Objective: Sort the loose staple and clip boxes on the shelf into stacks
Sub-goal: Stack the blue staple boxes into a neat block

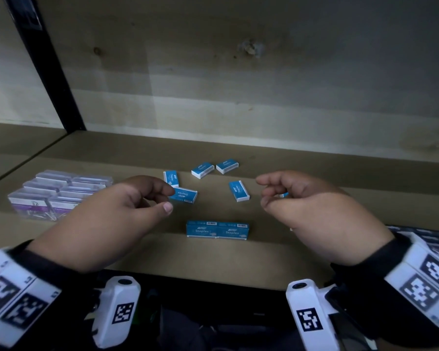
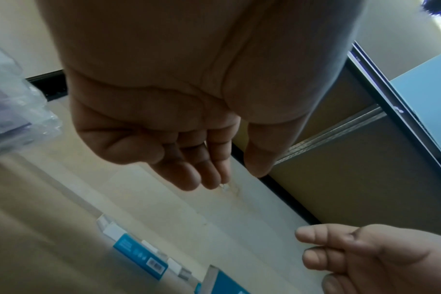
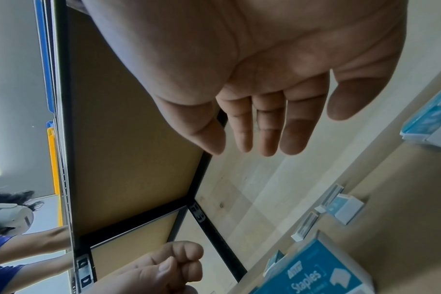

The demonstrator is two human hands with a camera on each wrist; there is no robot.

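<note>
Several blue-and-white staple boxes lie loose on the tan shelf (image 1: 314,173). Two of them (image 1: 217,230) stand side by side near the front edge. My left hand (image 1: 166,198) hovers with loosely curled fingers and holds nothing; its index tip is right by a loose box (image 1: 185,195). My right hand (image 1: 262,191) hovers empty, relaxed, just right of another box (image 1: 239,190); a further box (image 1: 284,195) is mostly hidden behind it. The wrist views show bare palms: left hand (image 2: 202,159), right hand (image 3: 252,129). Clear clip boxes (image 1: 58,193) are grouped at the left.
A black upright post (image 1: 48,72) divides the shelf at the back left, and a pale wooden back wall (image 1: 238,84) closes it. Dark patterned boxes (image 1: 421,236) sit at the right edge. Another person's arm (image 3: 25,244) shows beyond the shelf frame.
</note>
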